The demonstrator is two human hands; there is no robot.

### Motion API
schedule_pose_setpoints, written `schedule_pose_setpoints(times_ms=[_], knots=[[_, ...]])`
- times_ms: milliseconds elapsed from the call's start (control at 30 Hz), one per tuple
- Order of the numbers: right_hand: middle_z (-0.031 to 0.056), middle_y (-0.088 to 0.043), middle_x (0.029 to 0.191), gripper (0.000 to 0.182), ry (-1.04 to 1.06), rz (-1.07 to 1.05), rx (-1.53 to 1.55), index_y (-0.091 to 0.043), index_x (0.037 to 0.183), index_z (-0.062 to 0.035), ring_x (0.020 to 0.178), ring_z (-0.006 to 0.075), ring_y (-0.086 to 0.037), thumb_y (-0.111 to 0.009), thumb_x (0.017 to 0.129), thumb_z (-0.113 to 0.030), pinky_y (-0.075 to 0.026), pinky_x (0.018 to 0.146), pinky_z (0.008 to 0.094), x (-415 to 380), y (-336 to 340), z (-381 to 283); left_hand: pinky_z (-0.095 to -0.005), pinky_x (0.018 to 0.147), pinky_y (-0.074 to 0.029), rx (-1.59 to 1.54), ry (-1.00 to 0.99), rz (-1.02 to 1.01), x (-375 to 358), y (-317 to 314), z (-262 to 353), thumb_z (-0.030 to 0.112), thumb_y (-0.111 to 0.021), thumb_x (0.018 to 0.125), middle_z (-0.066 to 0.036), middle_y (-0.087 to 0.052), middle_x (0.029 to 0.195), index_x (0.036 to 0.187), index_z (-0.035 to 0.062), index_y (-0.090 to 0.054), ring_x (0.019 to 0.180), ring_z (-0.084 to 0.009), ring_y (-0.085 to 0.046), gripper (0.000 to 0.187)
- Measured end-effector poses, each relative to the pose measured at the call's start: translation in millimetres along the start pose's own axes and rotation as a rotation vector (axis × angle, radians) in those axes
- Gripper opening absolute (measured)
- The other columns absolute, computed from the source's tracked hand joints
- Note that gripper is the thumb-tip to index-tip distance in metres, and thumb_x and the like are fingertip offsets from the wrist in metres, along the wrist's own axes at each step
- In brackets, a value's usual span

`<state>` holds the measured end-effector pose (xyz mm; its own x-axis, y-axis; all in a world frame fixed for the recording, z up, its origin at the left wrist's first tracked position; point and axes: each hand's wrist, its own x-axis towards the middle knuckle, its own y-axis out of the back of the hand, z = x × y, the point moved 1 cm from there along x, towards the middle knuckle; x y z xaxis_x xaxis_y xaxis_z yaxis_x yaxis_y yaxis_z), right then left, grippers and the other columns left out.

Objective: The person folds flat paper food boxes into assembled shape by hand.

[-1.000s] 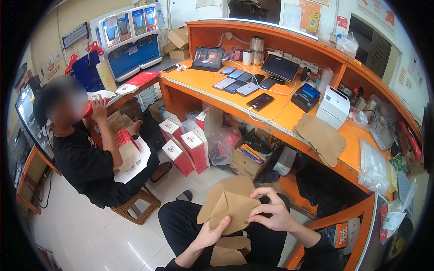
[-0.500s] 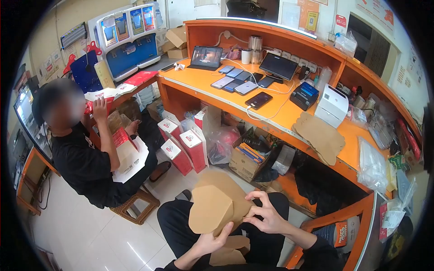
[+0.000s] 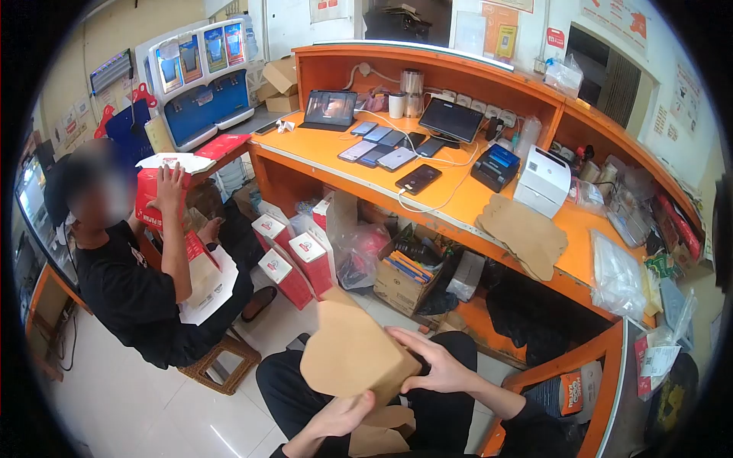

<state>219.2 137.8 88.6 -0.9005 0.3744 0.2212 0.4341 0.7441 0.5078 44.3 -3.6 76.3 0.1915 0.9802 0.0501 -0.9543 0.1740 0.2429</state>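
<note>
A brown paper food box [image 3: 355,347], partly folded with a rounded flap standing out on its left side, is held up over my lap. My left hand [image 3: 341,414] grips its lower edge, thumb against the cardboard. On the other side, my right hand [image 3: 437,368] is wrapped round the right wall, fingers on top and thumb below. Beneath the box, another brown cardboard piece [image 3: 384,427] rests on my lap between my legs, partly covered by my left hand and the box.
A co-worker [image 3: 126,267] on a woven stool [image 3: 221,362] at left handles a red-and-white box [image 3: 156,191]. Several red boxes [image 3: 309,252] stand on the floor. The orange counter [image 3: 305,149] bears phones, a printer [image 3: 542,182] and flat brown cardboard blanks [image 3: 523,235].
My right hand has gone from pinching at the box's edge to wrapping round its side. The box has turned slightly. The co-worker has raised a red box. The view has shifted slightly.
</note>
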Motion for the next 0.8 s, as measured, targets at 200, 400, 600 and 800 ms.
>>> schedule_pose_setpoints(times_ms=[200,400,600,800], knots=[[0.0143,-0.040,0.136,0.078,-0.058,0.060,0.623,-0.021,0.141,0.0015,0.123,0.0193,-0.040,-0.066,0.085,-0.029,-0.032,0.103,0.0332,2.4,-3.8,-1.8,-0.0362,0.086,-0.044,0.155,-0.141,-0.301,8.4,12.6,21.9,0.036,-0.033,0.099,-0.018,-0.058,0.102,0.119,-0.0003,-0.048,0.096,-0.0322,-0.055,0.043],[0.0064,-0.059,0.111,0.026,-0.297,0.209,0.789,-0.056,0.110,0.0031,0.098,0.0117,-0.055,-0.060,0.087,-0.008,-0.044,0.086,0.0269,2.6,-6.4,-12.3,-0.0326,0.082,-0.046,0.107,0.025,-0.687,13.1,18.1,1.2,0.037,-0.042,0.097,-0.016,-0.056,0.109,0.121,-0.0005,-0.047,0.098,-0.0254,-0.054,0.045],[0.0063,-0.061,0.097,0.017,0.078,0.267,0.274,-0.065,0.080,-0.0010,0.097,0.0216,-0.058,-0.069,0.079,-0.017,-0.033,0.095,0.0385,10.9,1.9,-29.5,-0.0367,0.095,-0.042,-1.343,-0.224,-0.194,22.5,16.0,-68.0,0.063,-0.066,0.070,-0.014,-0.043,0.134,0.138,-0.0035,-0.027,0.119,-0.0228,-0.048,0.102],[0.0105,-0.043,0.111,0.019,0.121,0.234,-0.236,-0.067,0.071,-0.0099,0.107,0.0259,-0.044,-0.079,0.066,-0.022,-0.031,0.092,0.0374,9.7,12.4,-47.8,-0.0320,0.093,-0.042,-1.091,-0.203,-0.031,4.0,15.9,-30.1,0.049,-0.067,0.078,-0.013,-0.051,0.125,0.135,-0.0047,-0.032,0.114,-0.0212,-0.051,0.086]])
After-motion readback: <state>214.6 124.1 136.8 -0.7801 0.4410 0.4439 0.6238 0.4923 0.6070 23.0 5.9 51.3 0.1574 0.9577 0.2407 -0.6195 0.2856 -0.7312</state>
